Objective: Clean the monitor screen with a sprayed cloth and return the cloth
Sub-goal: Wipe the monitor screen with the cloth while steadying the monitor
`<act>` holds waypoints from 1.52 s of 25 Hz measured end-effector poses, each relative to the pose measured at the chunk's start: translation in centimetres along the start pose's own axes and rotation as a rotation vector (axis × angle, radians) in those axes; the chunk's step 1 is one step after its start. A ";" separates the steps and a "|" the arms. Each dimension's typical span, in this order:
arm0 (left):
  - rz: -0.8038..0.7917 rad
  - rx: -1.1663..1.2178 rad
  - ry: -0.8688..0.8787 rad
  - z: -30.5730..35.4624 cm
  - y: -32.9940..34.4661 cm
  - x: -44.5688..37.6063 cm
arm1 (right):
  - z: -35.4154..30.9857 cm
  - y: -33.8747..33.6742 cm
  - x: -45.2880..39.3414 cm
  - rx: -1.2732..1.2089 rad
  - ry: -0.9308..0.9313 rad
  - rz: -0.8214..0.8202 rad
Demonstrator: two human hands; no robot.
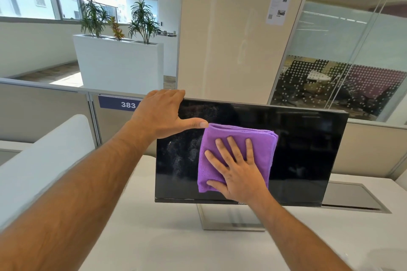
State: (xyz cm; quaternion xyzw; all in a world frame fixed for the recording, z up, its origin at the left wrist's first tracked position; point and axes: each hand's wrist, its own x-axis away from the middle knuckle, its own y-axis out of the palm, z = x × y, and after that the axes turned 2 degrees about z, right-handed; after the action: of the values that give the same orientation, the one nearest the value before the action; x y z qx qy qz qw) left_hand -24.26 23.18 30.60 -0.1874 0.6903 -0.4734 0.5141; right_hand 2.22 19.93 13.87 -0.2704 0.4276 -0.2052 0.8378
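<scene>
A black monitor (304, 156) stands on a silver stand on the white desk, its screen dark, with smears and dust on its left part. My left hand (160, 112) grips the monitor's top left corner, fingers over the top edge, thumb lying across the screen. A folded purple cloth (262, 145) is pressed flat against the left-centre of the screen. My right hand (237, 167) lies spread on the cloth, holding it against the glass.
The white desk (176, 237) carries a metal cable hatch (352, 196) behind the monitor at the right. A grey partition with a blue label 383 (120, 103) runs behind the desk. A white curved divider (44, 160) rises at the left.
</scene>
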 end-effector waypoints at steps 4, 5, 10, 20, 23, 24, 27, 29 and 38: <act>0.006 0.036 -0.001 -0.1 0.1 0.0 | 1.5 -1.6 -3.1 0.034 0.203 0.078; 0.003 0.039 -0.006 -0.1 0.1 0.0 | 1.8 -2.0 -4.1 0.045 0.270 0.098; -0.024 0.063 -0.032 0.1 0.2 0.1 | 1.7 -2.6 -6.9 0.030 0.457 0.129; -0.021 0.082 -0.040 0.1 0.0 0.3 | -2.7 -0.2 -2.3 -0.004 0.008 0.033; -0.021 0.076 -0.041 0.2 -0.2 0.3 | -1.4 -1.2 -4.6 0.010 0.172 0.083; -0.021 0.079 -0.044 0.2 -0.2 0.3 | -0.9 -1.6 -5.6 0.013 0.228 0.100; -0.042 0.163 -0.100 0.5 -0.1 0.4 | -0.1 -2.5 -8.1 0.010 0.343 0.130; -0.034 0.332 -0.151 0.7 0.1 0.5 | -0.3 -2.6 -8.6 0.004 0.356 0.123; 0.056 1.484 -0.460 0.2 0.0 1.9 | -2.5 -1.7 -5.6 -0.006 0.041 0.051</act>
State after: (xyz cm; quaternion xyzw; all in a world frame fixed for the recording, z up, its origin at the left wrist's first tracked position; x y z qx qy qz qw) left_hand -24.82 21.69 29.55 0.1298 0.0730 -0.7477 0.6471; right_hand -3.12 21.13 17.08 -0.2578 0.4520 -0.1877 0.8331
